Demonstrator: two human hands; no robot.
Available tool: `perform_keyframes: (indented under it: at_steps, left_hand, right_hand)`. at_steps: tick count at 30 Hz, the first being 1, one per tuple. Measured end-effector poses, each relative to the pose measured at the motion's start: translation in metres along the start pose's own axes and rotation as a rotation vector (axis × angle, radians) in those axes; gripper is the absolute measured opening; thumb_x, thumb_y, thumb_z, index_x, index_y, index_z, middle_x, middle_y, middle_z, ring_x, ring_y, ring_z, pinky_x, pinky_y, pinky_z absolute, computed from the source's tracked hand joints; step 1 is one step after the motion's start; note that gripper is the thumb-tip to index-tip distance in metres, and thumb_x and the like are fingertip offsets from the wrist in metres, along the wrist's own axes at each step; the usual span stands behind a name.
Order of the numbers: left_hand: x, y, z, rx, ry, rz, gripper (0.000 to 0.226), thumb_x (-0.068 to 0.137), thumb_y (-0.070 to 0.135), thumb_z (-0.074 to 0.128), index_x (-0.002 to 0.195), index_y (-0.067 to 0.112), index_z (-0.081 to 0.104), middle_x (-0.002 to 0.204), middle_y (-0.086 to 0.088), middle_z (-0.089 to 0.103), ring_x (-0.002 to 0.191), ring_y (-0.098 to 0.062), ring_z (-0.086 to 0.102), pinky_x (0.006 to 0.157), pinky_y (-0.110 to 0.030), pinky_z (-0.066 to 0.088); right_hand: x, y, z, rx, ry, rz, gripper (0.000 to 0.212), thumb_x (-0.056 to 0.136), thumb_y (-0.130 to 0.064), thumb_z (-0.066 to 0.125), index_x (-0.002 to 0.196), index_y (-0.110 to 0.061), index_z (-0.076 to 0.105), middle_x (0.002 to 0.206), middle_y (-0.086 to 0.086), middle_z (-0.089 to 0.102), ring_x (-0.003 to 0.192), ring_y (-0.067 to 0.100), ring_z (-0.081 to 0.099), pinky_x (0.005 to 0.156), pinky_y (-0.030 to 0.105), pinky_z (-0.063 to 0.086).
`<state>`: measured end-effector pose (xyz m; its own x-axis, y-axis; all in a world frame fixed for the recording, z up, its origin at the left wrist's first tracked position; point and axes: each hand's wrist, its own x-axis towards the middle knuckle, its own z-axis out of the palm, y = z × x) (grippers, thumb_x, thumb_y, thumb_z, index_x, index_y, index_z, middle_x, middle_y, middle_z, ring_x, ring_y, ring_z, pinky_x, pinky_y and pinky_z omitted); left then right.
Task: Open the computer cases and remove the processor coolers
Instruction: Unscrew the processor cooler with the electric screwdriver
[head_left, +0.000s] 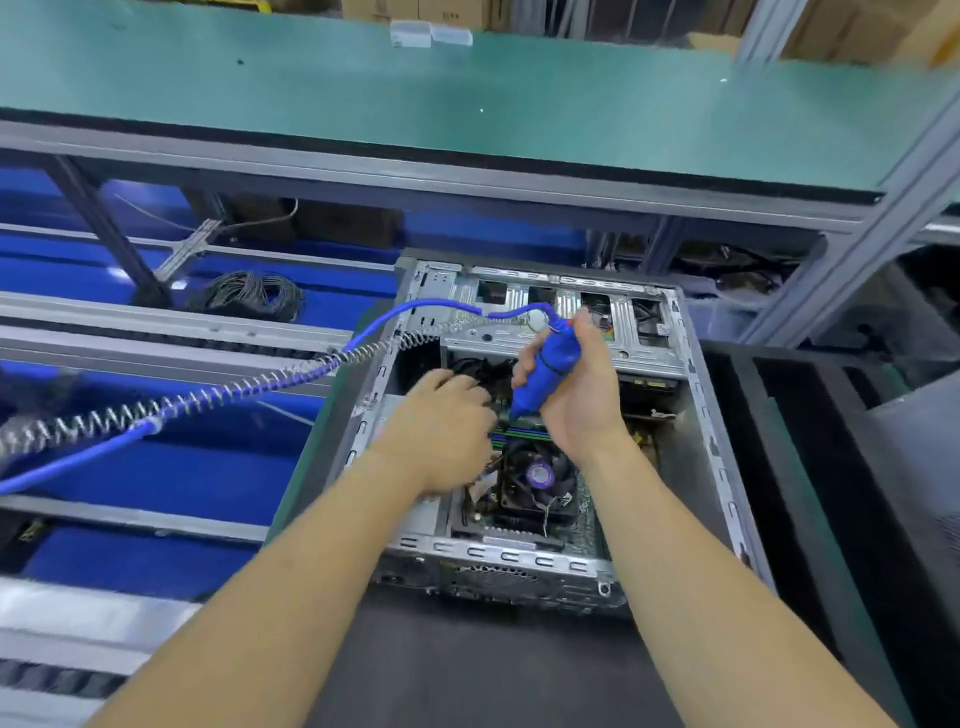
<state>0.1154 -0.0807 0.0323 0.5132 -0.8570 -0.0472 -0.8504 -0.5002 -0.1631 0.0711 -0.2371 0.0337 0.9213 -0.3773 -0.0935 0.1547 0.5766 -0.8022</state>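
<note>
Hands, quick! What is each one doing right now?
Left hand: inside the open computer case, fingers hidden, cannot tell.
Right hand: gripping the blue screwdriver.

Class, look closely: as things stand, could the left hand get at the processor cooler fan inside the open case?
Probably yes. The case is open on top, the cooler fan lies uncovered just beside the left hand, and nothing stands between them.

I see one computer case, grey metal, lying on its side on the dark surface, side panel off, interior facing up. Silver drive cage at the far end. The processor cooler, a black square fan with a purple hub sticker, sits seated on the motherboard, near the case's close edge.
</note>
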Motion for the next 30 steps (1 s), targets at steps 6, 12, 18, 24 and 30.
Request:
perform_keyframes:
  at_steps: [6,12,18,24,30]
  left_hand:
    - [-0.001,-0.021,0.010,-0.233,0.054,-0.258,0.038,0.096,0.040,0.032,0.084,0.021,0.062,0.094,0.002,0.065,0.094,-0.023,0.059,0.095,-0.040,0.037]
    - [-0.002,-0.018,0.016,-0.307,0.148,-0.340,0.035,0.095,0.036,0.032,0.069,0.019,0.049,0.064,0.002,0.052,0.065,-0.025,0.045,0.084,-0.037,0.042]
    - [0.000,-0.018,0.017,-0.253,0.159,-0.321,0.034,0.092,0.035,0.032,0.064,0.020,0.043,0.059,0.005,0.045,0.057,-0.023,0.041,0.072,-0.036,0.031]
    - [0.001,-0.017,0.018,-0.298,0.185,-0.345,0.034,0.092,0.034,0.033,0.062,0.021,0.040,0.055,0.005,0.043,0.049,-0.011,0.032,0.076,-0.036,0.034]
    - [-0.003,-0.013,0.018,-0.338,0.192,-0.394,0.033,0.095,0.035,0.035,0.071,0.020,0.052,0.059,0.005,0.045,0.060,-0.022,0.044,0.070,-0.036,0.035]
  right_hand:
    - [-0.005,0.017,0.004,-0.247,-0.001,0.050,0.049,0.087,-0.059,0.054,0.072,-0.011,0.052,0.061,0.008,0.051,0.057,0.021,0.045,0.059,0.032,0.039]
    - [-0.004,0.022,0.003,-0.268,0.021,0.058,0.048,0.084,-0.055,0.054,0.072,-0.008,0.051,0.061,0.009,0.052,0.057,0.023,0.045,0.062,0.033,0.040]
    - [-0.005,0.019,0.002,-0.232,0.019,0.039,0.047,0.084,-0.055,0.052,0.073,-0.009,0.053,0.061,0.008,0.053,0.057,0.022,0.046,0.061,0.032,0.041]
    - [-0.005,0.024,0.002,-0.314,-0.010,0.048,0.048,0.085,-0.055,0.053,0.076,-0.008,0.054,0.061,0.008,0.052,0.058,0.022,0.047,0.060,0.033,0.043]
    - [-0.006,0.028,0.000,-0.436,-0.070,0.004,0.052,0.080,-0.066,0.057,0.066,-0.016,0.063,0.062,0.008,0.056,0.058,0.022,0.049,0.061,0.031,0.046]
